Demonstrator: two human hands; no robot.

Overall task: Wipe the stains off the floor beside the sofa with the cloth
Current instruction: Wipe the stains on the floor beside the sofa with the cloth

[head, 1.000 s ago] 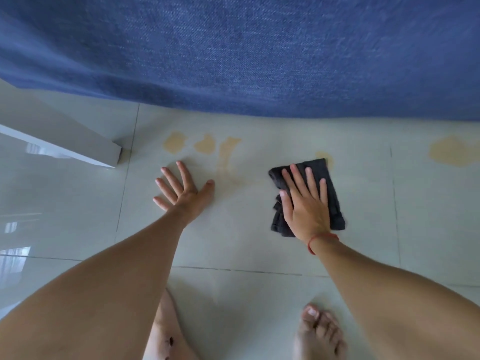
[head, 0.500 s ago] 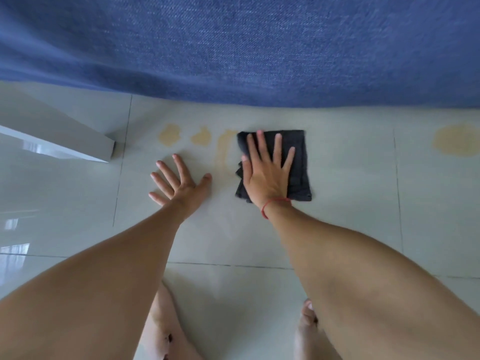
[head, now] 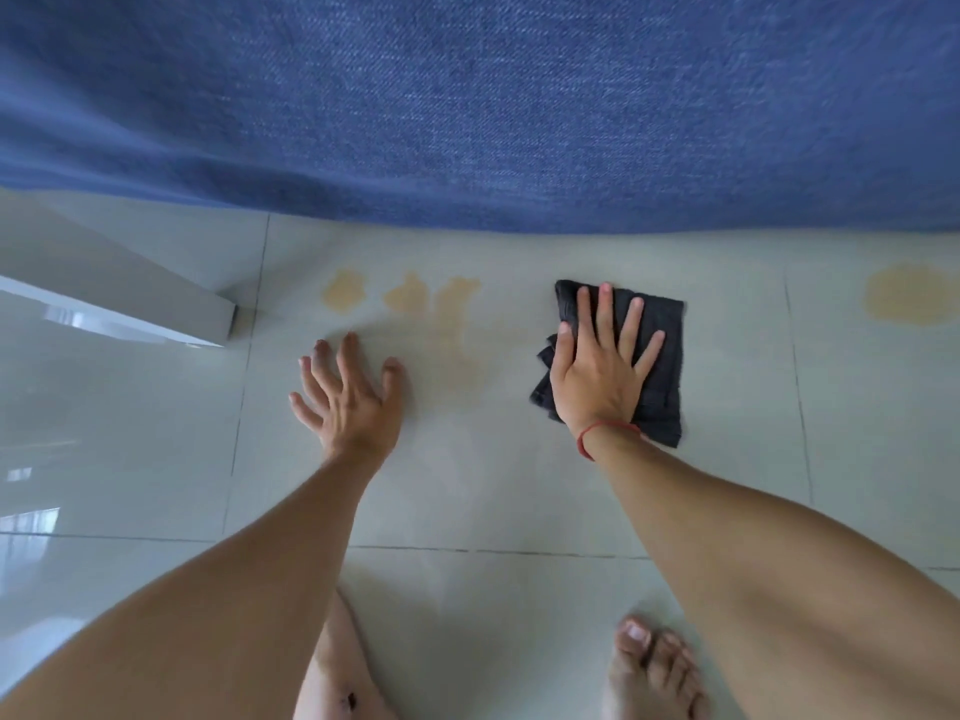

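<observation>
Where right hand (head: 602,371) presses — cloth (head: 660,356) (left hand (head: 348,402) apart)

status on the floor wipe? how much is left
Done: nothing visibly finished; the bare floor doesn't show it. In hand: right hand presses the dark cloth flat; left hand braces. Left: smeared yellow stains between the hands and a round one far right, beside the sofa.

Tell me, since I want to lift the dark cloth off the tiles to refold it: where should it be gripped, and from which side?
Probably the bunched layers on the cloth's left edge, by the right hand's thumb. There the folds stand loose and stepped, giving something to pinch. Elsewhere it lies flat under the spread palm. Come from the left, over bare floor.
</observation>
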